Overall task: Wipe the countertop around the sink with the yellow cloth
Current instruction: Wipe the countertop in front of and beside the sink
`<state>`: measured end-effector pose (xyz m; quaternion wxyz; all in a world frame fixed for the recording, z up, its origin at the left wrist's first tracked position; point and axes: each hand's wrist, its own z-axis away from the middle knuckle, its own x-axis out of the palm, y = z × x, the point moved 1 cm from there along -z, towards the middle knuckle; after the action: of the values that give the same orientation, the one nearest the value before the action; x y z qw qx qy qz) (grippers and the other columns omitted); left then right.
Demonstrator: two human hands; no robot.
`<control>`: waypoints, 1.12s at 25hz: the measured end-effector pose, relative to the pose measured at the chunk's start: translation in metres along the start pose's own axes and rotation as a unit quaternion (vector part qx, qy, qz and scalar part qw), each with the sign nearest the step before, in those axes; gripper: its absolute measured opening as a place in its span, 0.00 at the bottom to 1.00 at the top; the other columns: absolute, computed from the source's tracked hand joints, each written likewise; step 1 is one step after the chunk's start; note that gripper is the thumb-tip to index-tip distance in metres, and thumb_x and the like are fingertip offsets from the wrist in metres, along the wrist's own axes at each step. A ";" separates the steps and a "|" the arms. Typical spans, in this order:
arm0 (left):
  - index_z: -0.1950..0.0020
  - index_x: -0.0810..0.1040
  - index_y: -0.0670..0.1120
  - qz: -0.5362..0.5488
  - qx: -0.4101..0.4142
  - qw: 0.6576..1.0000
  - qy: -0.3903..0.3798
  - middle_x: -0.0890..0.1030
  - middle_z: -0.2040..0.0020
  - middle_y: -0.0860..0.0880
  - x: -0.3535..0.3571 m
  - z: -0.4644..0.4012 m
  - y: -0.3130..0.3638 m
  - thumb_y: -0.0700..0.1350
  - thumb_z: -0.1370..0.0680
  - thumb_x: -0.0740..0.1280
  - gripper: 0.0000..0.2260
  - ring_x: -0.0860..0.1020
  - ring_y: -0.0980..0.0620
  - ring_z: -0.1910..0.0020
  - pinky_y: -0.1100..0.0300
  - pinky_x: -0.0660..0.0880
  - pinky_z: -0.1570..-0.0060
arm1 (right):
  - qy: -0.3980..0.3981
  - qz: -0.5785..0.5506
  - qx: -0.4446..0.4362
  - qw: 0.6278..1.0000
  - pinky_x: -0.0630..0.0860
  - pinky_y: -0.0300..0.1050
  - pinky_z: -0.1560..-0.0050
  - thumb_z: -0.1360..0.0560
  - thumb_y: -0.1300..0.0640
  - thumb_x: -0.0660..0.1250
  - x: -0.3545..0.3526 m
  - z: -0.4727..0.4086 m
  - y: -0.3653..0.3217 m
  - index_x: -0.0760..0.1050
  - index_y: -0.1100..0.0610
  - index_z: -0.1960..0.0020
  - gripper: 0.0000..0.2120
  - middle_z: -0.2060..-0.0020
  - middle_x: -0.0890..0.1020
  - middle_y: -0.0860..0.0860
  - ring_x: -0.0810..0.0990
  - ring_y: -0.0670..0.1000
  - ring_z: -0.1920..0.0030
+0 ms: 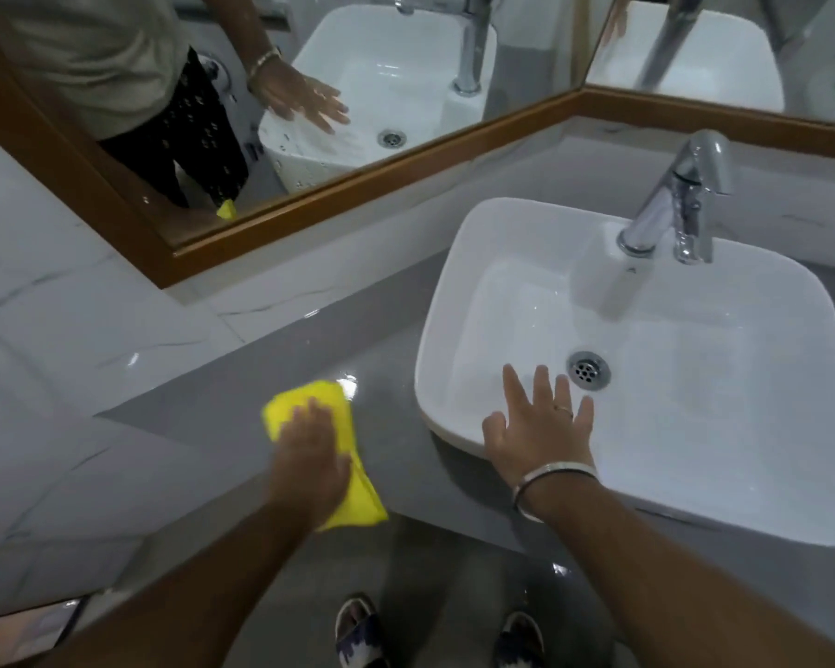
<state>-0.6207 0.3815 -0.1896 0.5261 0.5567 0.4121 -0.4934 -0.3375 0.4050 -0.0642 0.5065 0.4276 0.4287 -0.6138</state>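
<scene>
We see the yellow cloth (319, 443) lying on the grey countertop (396, 339), left of the sink (695, 426). Our left hand (309, 455) presses it flat; our right hand (541, 426) spreads wide over the sink's near rim.

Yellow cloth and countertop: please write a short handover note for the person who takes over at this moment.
Left hand: flat on the yellow cloth, pressing it on the grey countertop left of the sink.
Right hand: open, empty, fingers spread over the sink's front-left rim.
Done: cannot tell; the countertop near the cloth looks glossy.
Left: probably the strip behind the sink by the faucet, the front edge, and the right side, which is mostly out of view.
</scene>
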 end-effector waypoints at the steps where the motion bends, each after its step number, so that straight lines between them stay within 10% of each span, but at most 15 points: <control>1: 0.25 0.60 0.37 0.024 0.092 0.995 -0.003 0.60 0.24 0.37 0.009 0.001 0.019 0.53 0.26 0.57 0.33 0.57 0.35 0.25 0.40 0.57 0.30 | 0.004 -0.011 -0.002 1.000 0.49 0.64 0.29 0.25 0.44 0.47 0.001 -0.003 -0.012 0.51 0.48 0.25 0.29 0.24 0.55 0.56 0.52 0.60 0.25; 4: 0.25 0.63 0.42 0.013 0.232 0.973 -0.002 0.63 0.25 0.39 0.019 -0.036 0.043 0.54 0.25 0.58 0.30 0.57 0.40 0.24 0.44 0.54 0.28 | 0.017 -0.015 -0.019 1.000 0.55 0.63 0.30 0.30 0.44 0.43 0.001 -0.011 -0.028 0.57 0.50 0.26 0.33 0.26 0.61 0.56 0.58 0.60 0.27; 9: 0.27 0.64 0.35 0.123 -0.275 0.953 -0.006 0.65 0.27 0.33 -0.003 -0.112 0.050 0.50 0.27 0.63 0.32 0.63 0.33 0.28 0.40 0.53 0.29 | 0.008 -0.006 -0.021 1.000 0.56 0.61 0.29 0.31 0.43 0.42 -0.002 -0.009 -0.026 0.56 0.47 0.26 0.33 0.25 0.60 0.54 0.58 0.59 0.26; 14: 0.27 0.67 0.38 0.062 0.112 0.992 -0.019 0.67 0.27 0.35 0.013 -0.149 0.064 0.53 0.26 0.54 0.31 0.66 0.33 0.29 0.40 0.59 0.30 | 0.000 -0.019 -0.025 1.000 0.58 0.62 0.30 0.32 0.44 0.44 -0.005 -0.010 -0.028 0.60 0.48 0.27 0.33 0.26 0.63 0.55 0.60 0.60 0.27; 18: 0.28 0.66 0.36 0.138 -0.235 0.962 -0.027 0.68 0.28 0.34 -0.005 -0.163 0.063 0.53 0.28 0.64 0.32 0.66 0.35 0.30 0.39 0.60 0.31 | -0.003 -0.025 -0.024 0.999 0.59 0.61 0.31 0.33 0.44 0.43 -0.007 -0.009 -0.030 0.61 0.49 0.27 0.35 0.26 0.63 0.55 0.61 0.60 0.27; 20: 0.29 0.67 0.36 0.142 -0.214 0.966 -0.027 0.69 0.29 0.34 -0.003 -0.139 0.064 0.53 0.28 0.65 0.32 0.67 0.34 0.30 0.39 0.60 0.31 | -0.006 -0.028 -0.025 0.999 0.61 0.62 0.32 0.32 0.45 0.44 -0.006 -0.009 -0.031 0.62 0.49 0.28 0.34 0.27 0.65 0.56 0.62 0.61 0.28; 24: 0.26 0.65 0.39 0.024 0.152 0.988 -0.016 0.64 0.25 0.36 0.008 -0.146 0.020 0.55 0.25 0.56 0.31 0.63 0.33 0.27 0.41 0.58 0.29 | 0.000 -0.039 -0.027 0.999 0.62 0.62 0.32 0.33 0.45 0.44 -0.006 -0.009 -0.030 0.63 0.49 0.28 0.34 0.28 0.66 0.56 0.63 0.60 0.28; 28: 0.27 0.65 0.38 0.030 -0.168 0.985 0.035 0.68 0.27 0.36 -0.006 -0.131 -0.018 0.55 0.25 0.60 0.31 0.65 0.36 0.29 0.43 0.58 0.30 | -0.001 -0.048 -0.031 0.998 0.61 0.61 0.31 0.33 0.45 0.43 -0.007 -0.008 -0.029 0.62 0.50 0.28 0.34 0.27 0.65 0.56 0.62 0.60 0.28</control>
<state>-0.6245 0.5134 -0.1920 0.6114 0.4896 0.4908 -0.3815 -0.3650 0.4182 -0.0571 0.4901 0.3903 0.4668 -0.6241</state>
